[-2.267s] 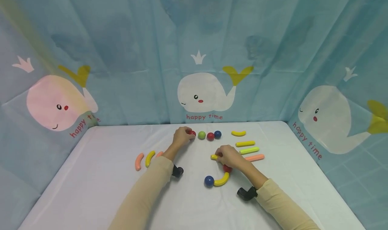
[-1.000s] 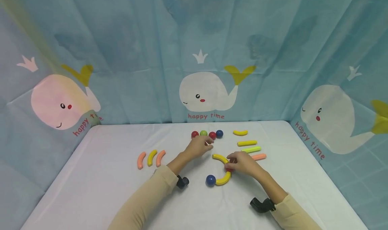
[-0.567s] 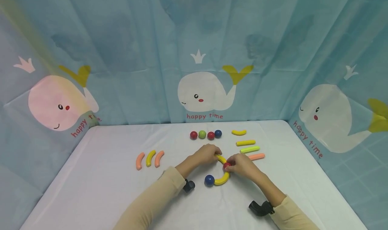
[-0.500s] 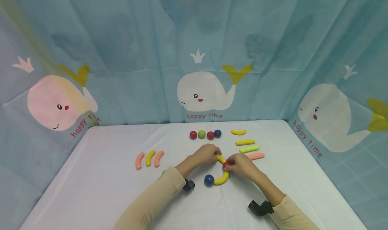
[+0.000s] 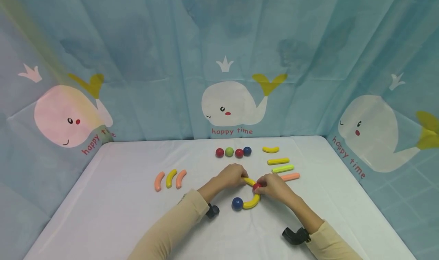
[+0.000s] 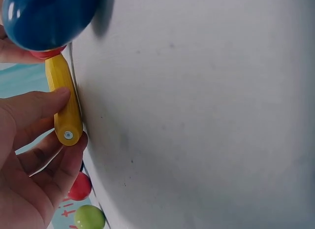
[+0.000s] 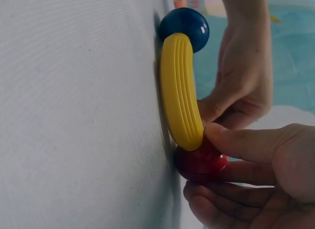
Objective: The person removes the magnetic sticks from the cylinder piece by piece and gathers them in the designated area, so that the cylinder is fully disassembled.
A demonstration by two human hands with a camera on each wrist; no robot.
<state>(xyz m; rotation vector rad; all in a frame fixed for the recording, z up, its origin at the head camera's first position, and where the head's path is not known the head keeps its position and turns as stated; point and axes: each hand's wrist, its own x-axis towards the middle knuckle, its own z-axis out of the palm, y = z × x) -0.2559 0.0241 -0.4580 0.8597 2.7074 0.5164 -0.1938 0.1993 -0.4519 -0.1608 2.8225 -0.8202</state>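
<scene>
My left hand (image 5: 233, 175) pinches a yellow curved stick (image 6: 69, 106) near its free end, where a small metal disc shows in the left wrist view. The other end of that stick meets a red ball (image 7: 202, 162). Thumb and fingers of my right hand (image 5: 276, 187) hold the red ball from the right. A second yellow curved stick (image 7: 181, 91) runs from the same ball to a blue ball (image 5: 237, 203), which it touches. Together these pieces form an open arc on the white table (image 5: 103, 214).
Behind the hands stands a row of loose balls, red (image 5: 219, 152), green (image 5: 229, 152), red and blue. To the right lie a yellow curved stick (image 5: 270, 149) and straight yellow, lime (image 5: 282, 169) and salmon sticks. Three curved sticks, including a yellow one (image 5: 171, 178), lie left.
My left hand has come forward from the back row of balls to the yellow curved stick. My right hand has let go of that stick and taken hold of the red ball.
</scene>
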